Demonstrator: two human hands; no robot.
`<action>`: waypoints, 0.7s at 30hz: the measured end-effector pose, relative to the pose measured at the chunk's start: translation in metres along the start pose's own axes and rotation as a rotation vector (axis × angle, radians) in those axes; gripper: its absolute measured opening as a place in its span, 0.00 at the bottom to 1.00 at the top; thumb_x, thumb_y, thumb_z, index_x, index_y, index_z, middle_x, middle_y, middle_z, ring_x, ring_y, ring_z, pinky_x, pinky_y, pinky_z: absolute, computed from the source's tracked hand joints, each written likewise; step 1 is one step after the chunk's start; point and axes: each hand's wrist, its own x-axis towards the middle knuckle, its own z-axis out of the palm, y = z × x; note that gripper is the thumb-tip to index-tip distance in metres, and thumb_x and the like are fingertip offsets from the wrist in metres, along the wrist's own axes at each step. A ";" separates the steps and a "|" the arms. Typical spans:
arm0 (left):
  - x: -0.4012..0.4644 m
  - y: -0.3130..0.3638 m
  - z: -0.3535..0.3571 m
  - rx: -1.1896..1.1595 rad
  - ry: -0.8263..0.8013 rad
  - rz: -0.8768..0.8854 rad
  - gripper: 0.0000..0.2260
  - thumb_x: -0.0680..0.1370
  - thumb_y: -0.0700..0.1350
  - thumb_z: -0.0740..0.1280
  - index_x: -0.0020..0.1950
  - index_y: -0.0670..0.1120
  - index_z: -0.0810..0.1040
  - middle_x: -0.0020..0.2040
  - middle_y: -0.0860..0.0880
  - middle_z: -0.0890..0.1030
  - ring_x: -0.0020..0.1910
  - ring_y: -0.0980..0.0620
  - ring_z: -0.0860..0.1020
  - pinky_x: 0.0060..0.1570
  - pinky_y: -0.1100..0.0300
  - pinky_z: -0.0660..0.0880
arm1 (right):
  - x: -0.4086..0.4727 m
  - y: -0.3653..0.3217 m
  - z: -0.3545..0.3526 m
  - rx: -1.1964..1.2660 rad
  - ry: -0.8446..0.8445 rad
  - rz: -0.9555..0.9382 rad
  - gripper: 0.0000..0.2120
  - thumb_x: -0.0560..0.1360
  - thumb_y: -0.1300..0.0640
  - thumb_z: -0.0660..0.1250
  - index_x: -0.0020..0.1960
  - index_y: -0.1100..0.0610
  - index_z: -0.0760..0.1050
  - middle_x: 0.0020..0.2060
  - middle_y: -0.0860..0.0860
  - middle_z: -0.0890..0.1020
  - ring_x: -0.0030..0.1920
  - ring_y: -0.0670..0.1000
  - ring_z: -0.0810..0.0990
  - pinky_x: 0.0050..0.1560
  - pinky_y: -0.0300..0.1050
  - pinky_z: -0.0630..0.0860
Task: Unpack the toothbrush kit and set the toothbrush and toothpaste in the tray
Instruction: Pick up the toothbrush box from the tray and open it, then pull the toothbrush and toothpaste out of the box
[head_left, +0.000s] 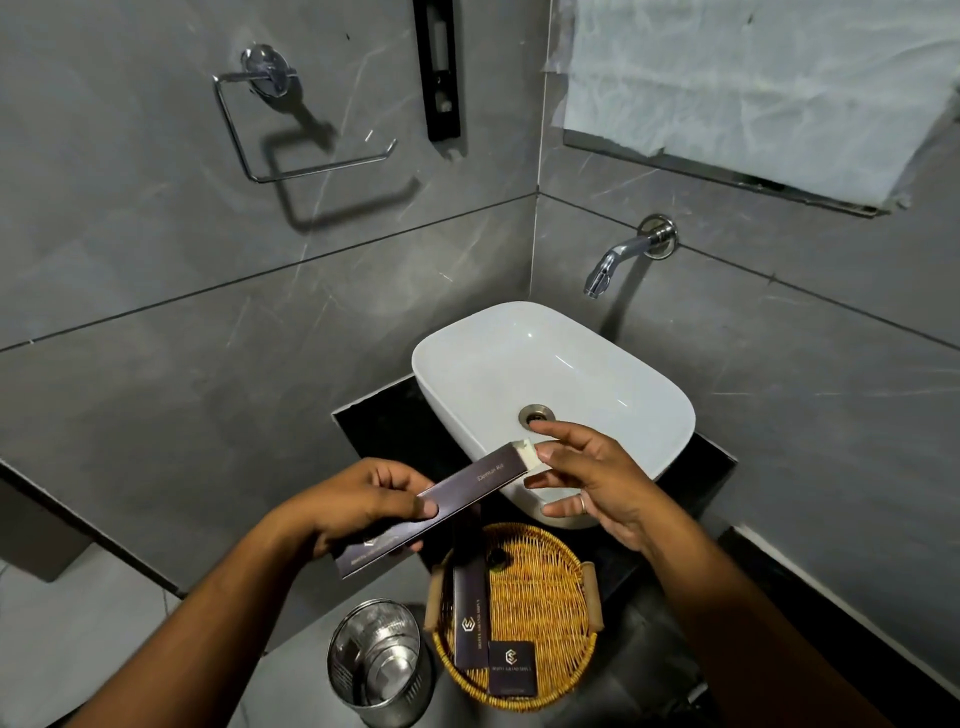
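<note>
I hold a long dark purple dental kit box (457, 491) slanted above the counter's front edge. My left hand (358, 504) grips its lower half, thumb on top. At the box's upper end the white flap (527, 451) stands open, and the fingertips of my right hand (587, 478) touch that end, the other fingers spread. Below lies a round woven wicker tray (545, 587) on the dark counter. No toothbrush or toothpaste is visible; the box hides its contents.
In the tray lie a second long dark box (470, 613) and a small square dark box (511, 667). A white basin (613, 364) sits behind, with a wall tap (618, 260) above. A metal bin (376, 660) stands on the floor to the left.
</note>
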 end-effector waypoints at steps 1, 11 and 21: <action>0.002 0.002 0.001 0.006 -0.007 0.018 0.08 0.71 0.42 0.74 0.48 0.42 0.85 0.35 0.41 0.85 0.32 0.49 0.83 0.31 0.61 0.79 | 0.000 0.000 0.002 0.000 -0.019 -0.005 0.12 0.75 0.58 0.69 0.57 0.48 0.79 0.54 0.56 0.83 0.47 0.55 0.85 0.33 0.47 0.82; 0.007 0.017 0.007 0.135 -0.051 0.012 0.09 0.74 0.35 0.71 0.53 0.34 0.82 0.37 0.44 0.86 0.32 0.51 0.83 0.32 0.63 0.79 | 0.000 0.003 0.008 -0.040 -0.028 -0.019 0.11 0.77 0.65 0.65 0.51 0.52 0.82 0.49 0.58 0.83 0.47 0.54 0.85 0.32 0.41 0.82; -0.004 0.021 -0.021 0.021 0.250 -0.047 0.06 0.69 0.46 0.75 0.43 0.47 0.85 0.35 0.44 0.84 0.31 0.53 0.82 0.26 0.64 0.76 | 0.003 0.019 -0.004 0.314 0.158 -0.100 0.07 0.71 0.58 0.68 0.46 0.56 0.83 0.43 0.54 0.87 0.45 0.54 0.85 0.34 0.42 0.82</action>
